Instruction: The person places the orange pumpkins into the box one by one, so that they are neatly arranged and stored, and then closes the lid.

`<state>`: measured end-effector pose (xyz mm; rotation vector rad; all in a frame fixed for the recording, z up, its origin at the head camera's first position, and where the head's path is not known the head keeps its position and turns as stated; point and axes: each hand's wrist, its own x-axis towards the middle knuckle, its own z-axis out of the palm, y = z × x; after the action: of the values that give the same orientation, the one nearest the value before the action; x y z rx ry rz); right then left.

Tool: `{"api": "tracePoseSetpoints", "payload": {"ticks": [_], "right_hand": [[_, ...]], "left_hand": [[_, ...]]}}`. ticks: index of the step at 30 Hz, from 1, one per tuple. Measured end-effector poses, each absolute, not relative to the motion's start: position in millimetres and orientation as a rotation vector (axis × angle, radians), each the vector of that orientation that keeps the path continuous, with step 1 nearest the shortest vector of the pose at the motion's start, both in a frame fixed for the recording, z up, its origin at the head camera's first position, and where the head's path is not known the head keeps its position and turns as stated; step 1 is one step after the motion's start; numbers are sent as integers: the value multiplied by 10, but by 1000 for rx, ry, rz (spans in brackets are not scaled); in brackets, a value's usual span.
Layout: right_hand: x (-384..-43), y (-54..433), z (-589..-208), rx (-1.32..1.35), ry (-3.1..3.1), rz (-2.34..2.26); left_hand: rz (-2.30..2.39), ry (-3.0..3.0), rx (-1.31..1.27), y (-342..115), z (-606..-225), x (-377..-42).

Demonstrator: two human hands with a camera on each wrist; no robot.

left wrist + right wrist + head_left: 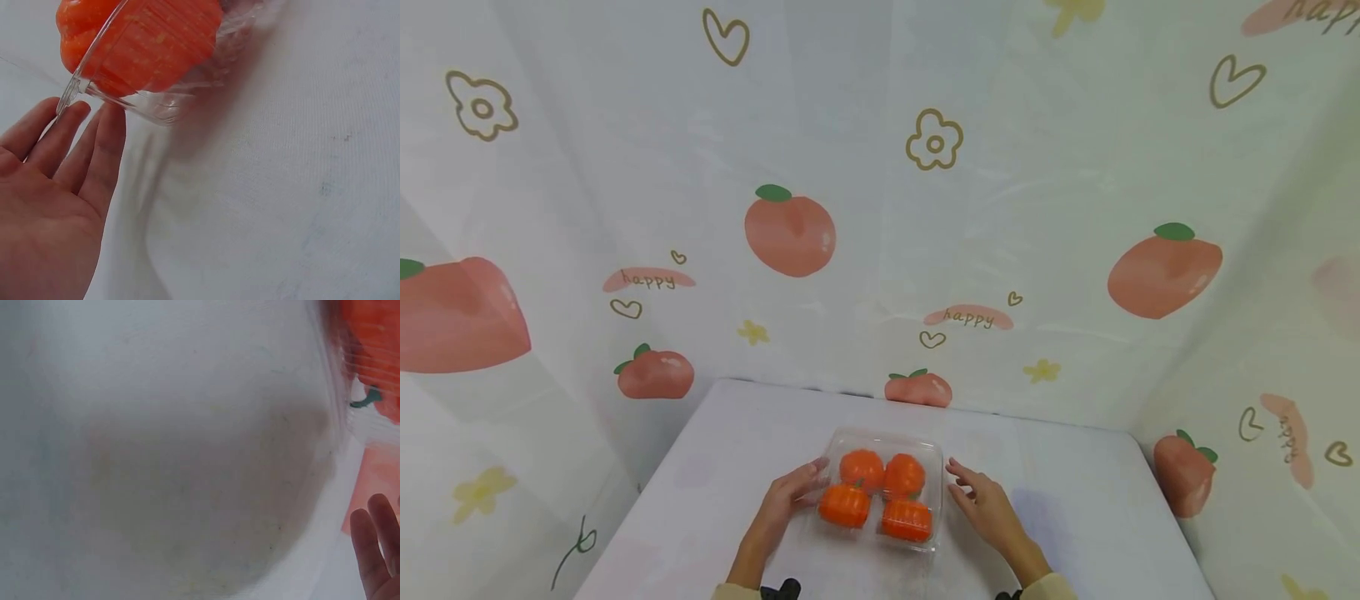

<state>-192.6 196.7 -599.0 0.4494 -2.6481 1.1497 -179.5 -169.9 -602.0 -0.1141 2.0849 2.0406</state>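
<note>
A clear plastic container sits on the white table with several orange, ribbed mini pumpkins inside it. Small green stems show on some of them. My left hand is at the container's left side; in the left wrist view its extended fingers meet the clear rim. On the opposite side, my right hand stands slightly apart from the container, fingers loosely extended and holding nothing. Only the fingertips of that hand show in the right wrist view.
The white-covered table stretches around the container, with its far edge against a hanging white cloth. Peaches, hearts, flowers and the word "happy" are printed on the cloth, which also encloses the left and right sides.
</note>
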Motion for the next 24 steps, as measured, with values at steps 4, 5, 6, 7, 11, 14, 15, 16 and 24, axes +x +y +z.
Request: {"api": "tracePoseSetpoints", "payload": {"ticks": [4,5,6,7,11,14,15,16,24], "right_hand": [[-1918,1973,-6027,493,-2604,1125],[-1914,1975,-6031,488,-2613,1134],[-1910,1976,-6032,474,-2631,1153],[-1906,1976,-6029,450,-2661,1182],[-1904,1978,-6001,358,-2818,1328],[-1914,1976,-5982,309,-2915,1418],[-1915,1977,-5984,301,-2932,1431],[-1914,1980,-5982,292,-2941,1447],[-1911,2011,-6054,7,-2930,1688]], "left_hand": [[2075,2055,-155,-1657,-6012,-1803],[2090,2037,-158,-1647,-6015,-1805],[2108,2022,-151,-1638,-6018,-1805],[2127,1997,-152,-1628,-6017,-1805],[2172,1946,-117,-1603,-6045,-1806],[2203,1915,-105,-1593,-6057,-1804],[2213,1905,-104,-1590,-6059,-1803],[2219,1905,-109,-1586,-6060,-1803],[1965,2166,-257,-1586,-6074,-1791]]}}
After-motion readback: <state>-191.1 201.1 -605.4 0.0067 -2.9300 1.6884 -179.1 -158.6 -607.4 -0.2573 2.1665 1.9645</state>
